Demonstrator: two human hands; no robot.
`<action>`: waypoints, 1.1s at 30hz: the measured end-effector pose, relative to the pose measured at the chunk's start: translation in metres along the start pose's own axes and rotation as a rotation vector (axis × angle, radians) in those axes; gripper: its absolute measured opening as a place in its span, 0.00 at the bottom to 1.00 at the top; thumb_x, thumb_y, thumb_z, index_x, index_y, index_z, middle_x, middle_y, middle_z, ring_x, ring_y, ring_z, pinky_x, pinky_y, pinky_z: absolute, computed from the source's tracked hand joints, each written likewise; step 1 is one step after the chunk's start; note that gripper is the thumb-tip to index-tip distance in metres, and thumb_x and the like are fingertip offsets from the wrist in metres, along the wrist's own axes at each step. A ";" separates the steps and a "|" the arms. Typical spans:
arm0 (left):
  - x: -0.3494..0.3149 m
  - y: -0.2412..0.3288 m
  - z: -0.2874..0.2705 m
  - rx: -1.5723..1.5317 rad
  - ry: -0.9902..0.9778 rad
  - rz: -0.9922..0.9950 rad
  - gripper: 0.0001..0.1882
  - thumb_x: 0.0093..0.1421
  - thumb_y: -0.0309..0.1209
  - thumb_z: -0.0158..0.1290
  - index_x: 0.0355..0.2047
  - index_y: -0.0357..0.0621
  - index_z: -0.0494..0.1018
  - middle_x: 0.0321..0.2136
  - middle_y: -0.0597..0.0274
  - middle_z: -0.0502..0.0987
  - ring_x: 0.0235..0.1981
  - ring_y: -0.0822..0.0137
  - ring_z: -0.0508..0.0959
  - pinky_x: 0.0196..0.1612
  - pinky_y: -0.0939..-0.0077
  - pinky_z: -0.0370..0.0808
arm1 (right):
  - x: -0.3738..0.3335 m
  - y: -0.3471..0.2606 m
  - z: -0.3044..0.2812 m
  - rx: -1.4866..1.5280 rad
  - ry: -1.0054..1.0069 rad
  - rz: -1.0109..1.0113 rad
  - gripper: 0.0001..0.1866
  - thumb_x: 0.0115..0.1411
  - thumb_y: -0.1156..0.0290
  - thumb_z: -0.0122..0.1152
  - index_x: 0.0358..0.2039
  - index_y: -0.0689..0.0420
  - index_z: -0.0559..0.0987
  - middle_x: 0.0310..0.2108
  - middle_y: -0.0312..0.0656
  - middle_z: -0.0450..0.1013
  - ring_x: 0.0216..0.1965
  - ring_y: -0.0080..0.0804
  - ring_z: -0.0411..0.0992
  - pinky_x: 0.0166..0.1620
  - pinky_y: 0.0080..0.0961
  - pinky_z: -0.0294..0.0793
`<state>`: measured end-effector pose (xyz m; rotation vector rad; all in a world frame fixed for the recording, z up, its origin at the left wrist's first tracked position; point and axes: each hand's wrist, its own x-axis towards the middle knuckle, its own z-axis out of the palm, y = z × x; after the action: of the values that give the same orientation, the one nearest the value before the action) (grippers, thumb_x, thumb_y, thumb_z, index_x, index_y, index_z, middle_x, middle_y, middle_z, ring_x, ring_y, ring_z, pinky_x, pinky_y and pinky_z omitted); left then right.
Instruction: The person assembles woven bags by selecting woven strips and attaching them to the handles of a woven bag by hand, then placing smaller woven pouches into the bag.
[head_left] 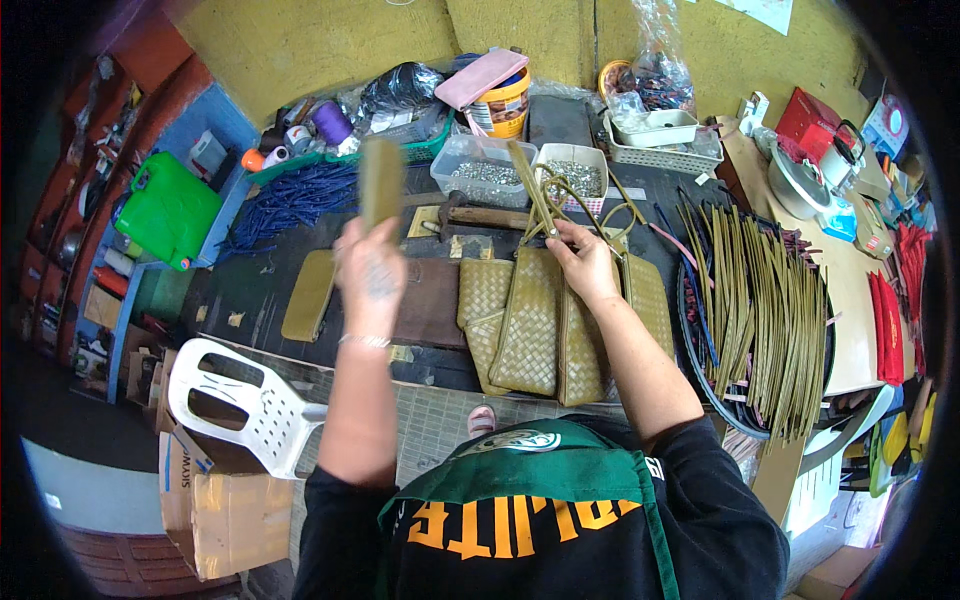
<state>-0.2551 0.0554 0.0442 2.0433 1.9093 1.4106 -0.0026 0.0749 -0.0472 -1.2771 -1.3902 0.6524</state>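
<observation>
My left hand (369, 268) is raised over the table and closed round an olive flat piece (381, 185), seen nearly edge-on and smeared by motion. It looks like a small pouch, but I cannot be sure. With thumb and fingers, my right hand (586, 260) pinches an olive strap (532, 188) just above a row of woven olive bags (525, 325). The bags lie overlapping along the table's near edge, and more thin straps loop up behind that hand. A plain olive pouch (308, 296) lies flat left of my left forearm.
A hammer (485, 217) lies behind the bags, near tubs of metal studs (480, 168). Right of them, a round tray is heaped with olive strips (765, 310). Blue strips (290, 205) lie back left. A white plastic chair (255, 400) stands at the near left.
</observation>
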 end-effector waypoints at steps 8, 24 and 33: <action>0.016 0.088 0.073 0.353 -0.436 -0.013 0.35 0.46 0.60 0.41 0.26 0.33 0.74 0.37 0.49 0.69 0.44 0.52 0.65 0.43 0.55 0.62 | -0.013 -0.018 0.007 0.133 -0.032 -0.085 0.15 0.45 0.74 0.59 0.35 0.62 0.73 0.25 0.39 0.70 0.28 0.24 0.68 0.34 0.18 0.66; 0.017 0.053 0.114 -0.225 -0.482 -0.143 0.19 0.49 0.42 0.52 0.18 0.36 0.73 0.09 0.58 0.66 0.12 0.69 0.66 0.21 0.73 0.64 | -0.008 -0.010 0.001 0.769 -0.179 0.156 0.14 0.51 0.81 0.51 0.41 0.66 0.66 0.31 0.39 0.70 0.34 0.25 0.69 0.40 0.17 0.67; 0.018 0.068 0.101 -0.167 -0.409 -0.020 0.23 0.43 0.47 0.55 0.14 0.35 0.72 0.21 0.49 0.70 0.26 0.54 0.71 0.31 0.66 0.67 | -0.003 -0.014 -0.002 0.706 -0.281 0.261 0.11 0.52 0.80 0.50 0.37 0.68 0.68 0.31 0.41 0.70 0.34 0.26 0.70 0.39 0.18 0.68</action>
<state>-0.1440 0.1066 0.0324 2.0306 1.5854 1.0070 -0.0062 0.0677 -0.0354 -0.8113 -1.0575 1.4003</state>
